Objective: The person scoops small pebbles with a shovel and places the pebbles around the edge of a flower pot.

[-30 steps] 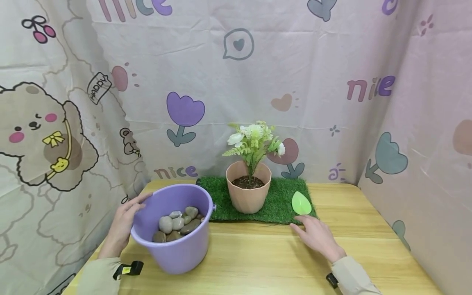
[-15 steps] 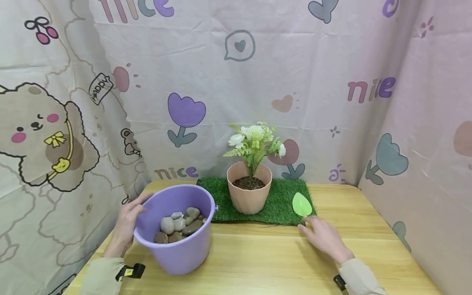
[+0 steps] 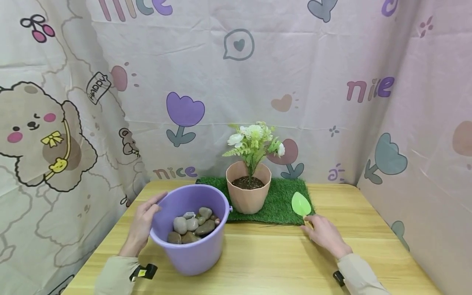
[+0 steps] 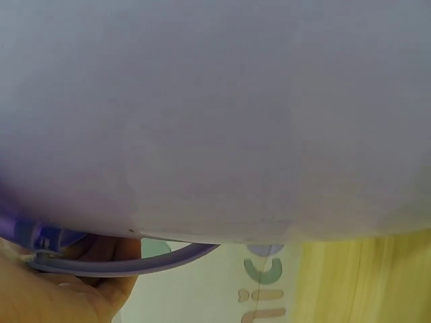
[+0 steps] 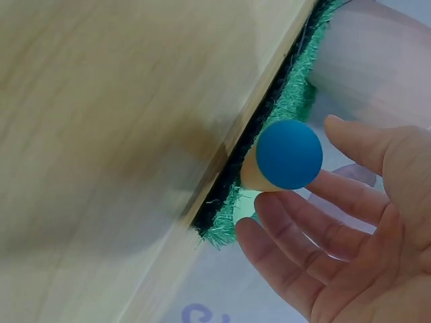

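A purple bucket (image 3: 193, 258) stands at the front left of the table in the head view, leaning slightly, with several smooth stones (image 3: 192, 224) inside. My left hand (image 3: 141, 225) grips its rim from the left; in the left wrist view the bucket's side fills the picture, and the bail handle (image 4: 128, 267) crosses the hand. A small trowel lies on the green turf mat (image 3: 278, 200), its leaf-shaped green blade (image 3: 301, 203) pointing away. My right hand (image 3: 325, 234) is at its handle (image 5: 289, 155), which has a blue end; the fingers reach behind it and the thumb stands apart.
A peach flowerpot (image 3: 248, 198) with dark soil stands on the mat, holding white flowers (image 3: 254, 135) and green leaves. The wooden table (image 3: 265, 262) runs back to a printed cloth (image 3: 313, 94) that hangs behind and along both sides.
The bucket has moved right with my left hand at its rim, stones inside. My right hand has shifted slightly right and now reaches around the trowel's handle; the trowel has hardly moved.
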Motion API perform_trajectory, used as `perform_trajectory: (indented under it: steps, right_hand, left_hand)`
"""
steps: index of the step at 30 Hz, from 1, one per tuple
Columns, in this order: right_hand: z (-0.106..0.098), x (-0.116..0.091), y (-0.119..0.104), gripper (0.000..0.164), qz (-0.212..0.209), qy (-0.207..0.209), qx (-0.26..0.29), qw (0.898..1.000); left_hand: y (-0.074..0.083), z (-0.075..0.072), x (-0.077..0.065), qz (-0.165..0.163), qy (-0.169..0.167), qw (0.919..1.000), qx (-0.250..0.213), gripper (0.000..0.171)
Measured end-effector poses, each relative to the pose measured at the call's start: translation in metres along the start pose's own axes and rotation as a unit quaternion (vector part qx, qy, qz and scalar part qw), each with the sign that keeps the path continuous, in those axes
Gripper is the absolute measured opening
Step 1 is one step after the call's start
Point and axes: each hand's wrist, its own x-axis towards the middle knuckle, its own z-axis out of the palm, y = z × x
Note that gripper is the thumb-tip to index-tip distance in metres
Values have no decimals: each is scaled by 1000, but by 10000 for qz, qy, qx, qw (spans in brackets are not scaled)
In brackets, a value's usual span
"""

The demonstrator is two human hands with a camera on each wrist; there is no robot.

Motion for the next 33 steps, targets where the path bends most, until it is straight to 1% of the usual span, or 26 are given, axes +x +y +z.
perform_trajectory:
  steps: [7, 9, 11, 12, 15, 16, 19, 21, 24, 28, 31, 33]
  right_hand:
    - [0, 3, 5, 45, 111, -99, -153, 9998]
    - [-1, 4, 6, 48, 269, -163, -175, 9994]
    - [0, 4, 6, 47, 522, -291, -7, 9982]
    - [0, 4, 5, 46, 669, -384, 99, 9970]
    - [2, 4, 5, 32, 1084, -557, 442, 9916]
    - [3, 4, 5, 27, 1186, -588, 538, 9897]
    - [4, 4, 6, 19, 1370, -640, 657, 9863]
    - [4, 4, 7, 18, 1443, -689, 738, 9844]
    - [2, 4, 8, 23, 1469, -763, 876, 9823]
    - [0, 4, 11, 25, 1502, -787, 1033, 9801]
    - [-1, 4, 12, 26, 1489, -796, 1014, 9804]
    - [-1, 4, 13, 27, 1420, -800, 897, 9825]
  left_hand:
    - [4, 20, 4, 63, -73, 10000, 24, 48]
    - [6, 26, 5, 52, -104, 9999, -28, 48]
    - [7, 31, 6, 67, -109, 9999, -91, 48]
    - [8, 34, 5, 70, -101, 9998, -142, 47]
    - [12, 40, 5, 105, -66, 9996, -240, 46]
    - [12, 43, 5, 142, -52, 9996, -247, 46]
    - [14, 50, 5, 194, 3, 9994, -290, 46]
    - [15, 55, 5, 237, 64, 9991, -336, 45]
    - [15, 62, 6, 254, 123, 9984, -481, 45]
    - [16, 72, 7, 262, 68, 9976, -642, 44]
    - [17, 80, 6, 271, 16, 9971, -706, 44]
    - [18, 86, 6, 263, -1, 9970, -732, 45]
